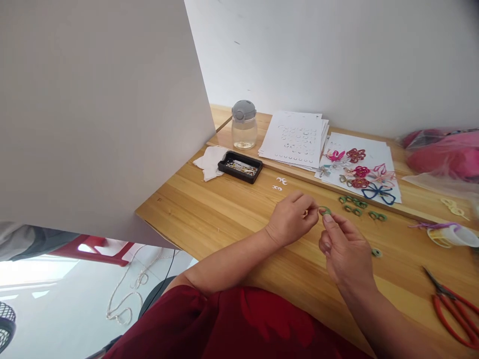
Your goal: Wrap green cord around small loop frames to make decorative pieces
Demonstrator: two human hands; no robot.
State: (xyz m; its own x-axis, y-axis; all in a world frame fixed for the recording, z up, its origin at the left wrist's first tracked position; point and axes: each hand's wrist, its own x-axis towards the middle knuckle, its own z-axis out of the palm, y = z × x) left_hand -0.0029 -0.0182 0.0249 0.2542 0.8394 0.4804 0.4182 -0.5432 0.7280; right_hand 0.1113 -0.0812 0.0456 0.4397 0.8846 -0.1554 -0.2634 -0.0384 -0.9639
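My right hand (346,244) pinches a small green ring-shaped piece (325,211) between thumb and fingers, above the wooden table. Close on its left side, my left hand (294,218) is closed, fingertips pinched near the ring's edge; what they hold is too small to make out. Several similar green looped pieces (353,205) lie just beyond my right hand, with another green pair (377,216) to their right. One more small green ring (376,253) sits beside my right wrist. Small white crescent-shaped pieces (277,188) lie beyond my left hand.
A black tray (241,174) of small bits stands by a white cloth (211,162) and a lidded water bottle (244,130). Behind are printed sheets (292,137) and colourful looped flowers (361,171). Red-handled scissors (451,304) and a white cup (458,236) lie right. A grey partition (112,109) stands left.
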